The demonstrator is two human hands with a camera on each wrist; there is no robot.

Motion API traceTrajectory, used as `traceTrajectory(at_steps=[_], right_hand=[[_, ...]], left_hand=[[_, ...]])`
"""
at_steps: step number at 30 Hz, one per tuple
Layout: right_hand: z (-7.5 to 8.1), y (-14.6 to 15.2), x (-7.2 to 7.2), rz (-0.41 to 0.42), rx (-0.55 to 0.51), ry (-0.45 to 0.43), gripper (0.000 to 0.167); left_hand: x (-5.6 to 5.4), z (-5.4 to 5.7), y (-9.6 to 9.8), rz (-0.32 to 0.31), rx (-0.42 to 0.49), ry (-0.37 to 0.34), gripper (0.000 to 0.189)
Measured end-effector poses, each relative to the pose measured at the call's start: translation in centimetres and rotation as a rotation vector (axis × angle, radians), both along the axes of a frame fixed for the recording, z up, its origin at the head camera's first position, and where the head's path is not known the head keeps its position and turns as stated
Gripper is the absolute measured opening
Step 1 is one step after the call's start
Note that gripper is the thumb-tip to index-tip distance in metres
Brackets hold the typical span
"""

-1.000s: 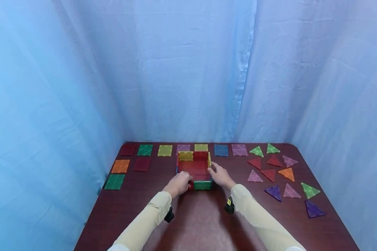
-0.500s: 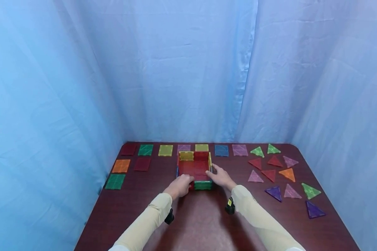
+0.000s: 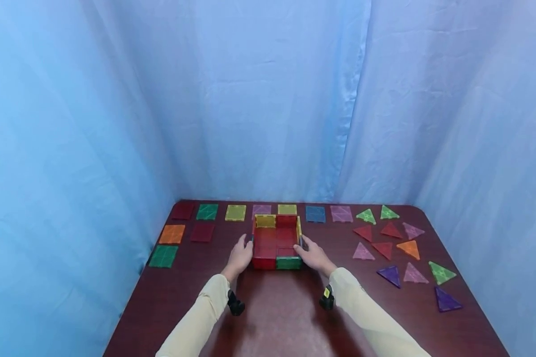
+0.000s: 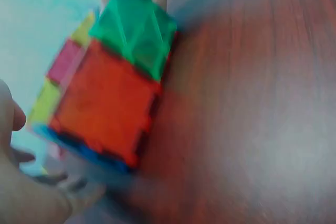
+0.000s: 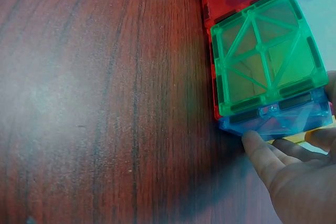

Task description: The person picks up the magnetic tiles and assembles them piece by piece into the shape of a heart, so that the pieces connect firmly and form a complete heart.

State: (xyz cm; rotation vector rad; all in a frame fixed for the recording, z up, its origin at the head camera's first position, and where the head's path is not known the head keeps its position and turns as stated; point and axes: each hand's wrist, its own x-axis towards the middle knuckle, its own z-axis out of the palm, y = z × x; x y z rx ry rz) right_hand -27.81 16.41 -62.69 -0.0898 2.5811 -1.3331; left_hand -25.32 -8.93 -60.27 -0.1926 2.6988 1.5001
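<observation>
A low, open-topped box (image 3: 264, 263) of see-through magnetic tiles stands on the table. Its front has a red tile (image 4: 105, 103) on the left and a green tile (image 5: 268, 51) on the right. Beside the left wall, my left hand (image 3: 239, 258) has its fingers spread and relaxed, near a blue tile (image 4: 89, 148) in the blurred left wrist view. My right hand (image 3: 313, 255) holds the right wall near the front corner. Its thumb reaches over the rim, and its fingers lie along the outer face of another blue tile (image 5: 283, 114).
Loose square tiles line the back of the table, among them a blue square (image 3: 315, 214). More squares lie at the left, including an orange square (image 3: 171, 234). Several triangles, such as a purple triangle (image 3: 447, 299), are spread over the right side. A blue curtain (image 3: 268, 99) surrounds the table.
My left hand has let go of the red front tile and moved left to the box's left side. My right hand stays at the right wall.
</observation>
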Motion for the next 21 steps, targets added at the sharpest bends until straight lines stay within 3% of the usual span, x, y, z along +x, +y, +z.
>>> traceTrajectory(at_steps=[2, 4, 9, 12, 15, 18, 21], right_hand=[[0.1, 0.2, 0.2, 0.005, -0.015, -0.018, 0.068], [0.2, 0.5, 0.4, 0.000, -0.026, -0.027, 0.068], [0.1, 1.7, 1.2, -0.049, -0.058, -0.033, 0.068], [-0.1, 2.3, 1.6, -0.060, -0.122, -0.061, 0.068], [0.0, 2.6, 1.7, -0.055, -0.176, -0.085, 0.066], [0.3, 2.7, 1.6, -0.052, -0.157, -0.089, 0.066], [0.5, 3.1, 1.5, -0.052, -0.099, -0.078, 0.067]], left_hand=[[-0.1, -0.5, 0.0, -0.003, 0.057, -0.076, 0.053], [-0.1, -0.8, 0.2, -0.029, 0.075, -0.104, 0.053], [0.4, -0.6, 1.5, -0.056, 0.062, -0.080, 0.051], [0.7, -0.8, 1.1, -0.065, 0.008, -0.047, 0.049], [0.5, -1.1, -1.2, -0.042, -0.089, 0.046, 0.044], [0.1, -0.9, -5.3, 0.034, -0.244, 0.132, 0.040], [-0.2, -0.2, -10.5, 0.115, -0.401, 0.111, 0.042]])
